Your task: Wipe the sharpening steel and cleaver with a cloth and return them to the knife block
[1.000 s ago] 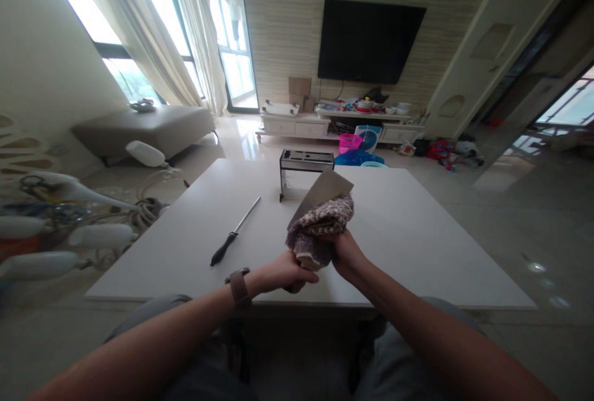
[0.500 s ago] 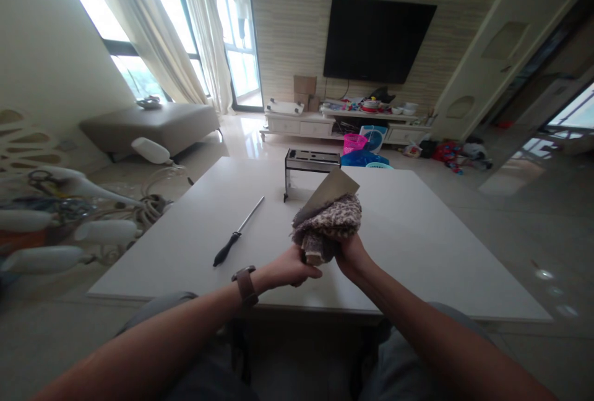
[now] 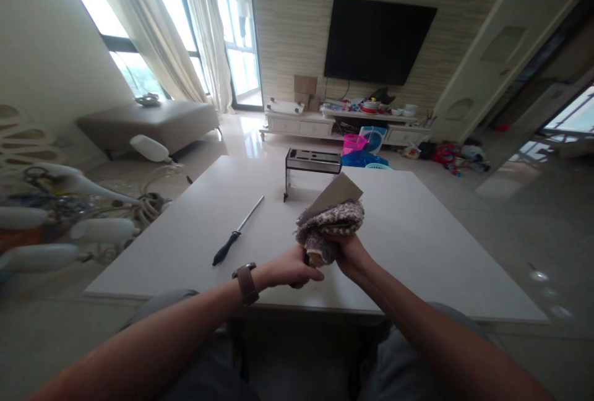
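Observation:
My left hand [image 3: 291, 267] is closed at the near end of a cleaver, around what seems to be its handle, largely hidden by the fingers and cloth. The cleaver's broad grey blade [image 3: 335, 195] points up and away over the table. A fuzzy brown-and-white cloth [image 3: 341, 216] is folded over the lower part of the blade, and my right hand [image 3: 351, 254] grips it from the right. To the left, a honing steel [image 3: 227, 247] with a black handle lies on the table. Behind the blade stands a knife block [image 3: 313, 159] with a slotted metal top.
All this is on or above a white table [image 3: 408, 252]. Beyond it are a blue basin [image 3: 362, 158], a pink basket [image 3: 353, 143] and a low TV cabinet [image 3: 297, 125]. A lamp with white shades [image 3: 104, 229] lies beside the table's left edge.
The cleaver and cloth have shifted slightly right and down, and the right hand has moved a little with the cloth. My left hand keeps its grip.

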Available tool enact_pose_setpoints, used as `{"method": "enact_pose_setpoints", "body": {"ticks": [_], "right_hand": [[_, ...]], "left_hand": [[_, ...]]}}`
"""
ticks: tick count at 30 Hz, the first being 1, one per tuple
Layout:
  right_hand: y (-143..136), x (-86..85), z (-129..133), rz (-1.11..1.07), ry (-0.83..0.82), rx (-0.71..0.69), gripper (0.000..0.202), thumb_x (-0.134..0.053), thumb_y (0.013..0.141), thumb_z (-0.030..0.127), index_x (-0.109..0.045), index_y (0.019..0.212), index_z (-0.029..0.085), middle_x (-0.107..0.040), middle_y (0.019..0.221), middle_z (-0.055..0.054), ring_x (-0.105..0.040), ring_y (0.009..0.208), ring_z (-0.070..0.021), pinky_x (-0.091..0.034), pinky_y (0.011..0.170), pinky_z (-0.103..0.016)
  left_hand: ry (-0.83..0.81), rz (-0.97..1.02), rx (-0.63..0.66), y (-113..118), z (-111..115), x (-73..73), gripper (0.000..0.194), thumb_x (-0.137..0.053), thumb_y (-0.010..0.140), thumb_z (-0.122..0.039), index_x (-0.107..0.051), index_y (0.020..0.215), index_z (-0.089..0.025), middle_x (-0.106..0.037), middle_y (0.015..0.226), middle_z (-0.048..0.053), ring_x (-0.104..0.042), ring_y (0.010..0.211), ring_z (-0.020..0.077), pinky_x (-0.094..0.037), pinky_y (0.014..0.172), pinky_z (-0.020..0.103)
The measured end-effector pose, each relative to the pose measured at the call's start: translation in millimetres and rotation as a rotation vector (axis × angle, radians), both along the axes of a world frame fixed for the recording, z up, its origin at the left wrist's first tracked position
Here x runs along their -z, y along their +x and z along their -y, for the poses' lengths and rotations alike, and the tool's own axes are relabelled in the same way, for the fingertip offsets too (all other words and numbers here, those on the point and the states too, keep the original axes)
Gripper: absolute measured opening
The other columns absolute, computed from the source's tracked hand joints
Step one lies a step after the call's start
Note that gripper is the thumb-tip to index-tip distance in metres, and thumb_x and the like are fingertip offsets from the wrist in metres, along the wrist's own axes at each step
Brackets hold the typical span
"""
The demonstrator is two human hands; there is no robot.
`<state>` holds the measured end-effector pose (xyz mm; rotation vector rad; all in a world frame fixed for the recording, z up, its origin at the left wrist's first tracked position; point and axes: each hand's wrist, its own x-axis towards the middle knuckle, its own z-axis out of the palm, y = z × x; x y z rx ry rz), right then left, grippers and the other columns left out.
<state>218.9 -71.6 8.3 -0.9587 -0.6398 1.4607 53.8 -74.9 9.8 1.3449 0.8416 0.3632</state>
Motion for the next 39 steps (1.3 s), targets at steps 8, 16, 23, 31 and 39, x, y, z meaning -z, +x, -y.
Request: {"method": "enact_pose_setpoints", "body": {"ticks": [8, 16, 23, 31, 39], "right_hand": [[15, -2.9, -11, 0.010, 0.027, 0.088, 0.038, -0.087, 0.050, 0.017, -0.076, 0.087, 0.016, -0.079, 0.087, -0.005, -0.072, 0.082, -0.0270, -0.058, 0.082, -0.040], [68, -23.6, -47, 0.088, 0.117, 0.172, 0.038, -0.088, 0.051, 0.018, -0.078, 0.087, 0.017, -0.080, 0.093, -0.006, -0.073, 0.085, -0.0285, -0.059, 0.087, -0.044], [75, -7.5, -54, 0.396, 0.158, -0.084, 0.052, -0.088, 0.051, 0.018, -0.076, 0.102, 0.019, -0.078, 0.107, -0.007, -0.071, 0.103, -0.0329, -0.057, 0.094, -0.047], [73, -2.4, -52, 0.482, 0.104, -0.062, 0.048, -0.086, 0.053, 0.018, -0.075, 0.100, 0.017, -0.079, 0.101, -0.008, -0.073, 0.095, -0.0312, -0.059, 0.089, -0.044], [58, -20.4, -47, 0.364, 0.070, 0.091, 0.042, -0.087, 0.052, 0.022, -0.076, 0.093, 0.015, -0.080, 0.096, -0.007, -0.074, 0.094, -0.0314, -0.059, 0.088, -0.041]], "left_hand": [[-0.005, 0.045, 0.071, 0, -6, -3.3, 0.040, -0.077, 0.070, -0.028, -0.044, 0.091, -0.021, -0.046, 0.051, -0.011, -0.043, 0.039, 0.0085, -0.033, 0.037, 0.019], [0.005, -0.102, 0.228, -40, -42, -22.3, 0.038, -0.072, 0.081, -0.048, -0.049, 0.092, -0.020, -0.046, 0.051, -0.009, -0.042, 0.042, 0.0087, -0.036, 0.039, 0.019], [0.179, -0.440, 0.275, -73, -71, -21.6, 0.049, -0.069, 0.076, -0.065, -0.054, 0.087, -0.019, -0.046, 0.047, -0.007, -0.043, 0.038, 0.0112, -0.035, 0.035, 0.022], [0.336, -0.546, 0.260, -73, -65, -14.2, 0.044, -0.064, 0.080, -0.062, -0.056, 0.080, -0.019, -0.056, 0.050, -0.002, -0.053, 0.040, 0.0139, -0.036, 0.038, 0.023], [0.937, -0.692, -0.054, -80, -82, -33.5, 0.031, -0.069, 0.077, -0.052, -0.069, 0.081, -0.021, -0.069, 0.074, 0.002, -0.064, 0.068, 0.0203, -0.040, 0.058, 0.028]]}}
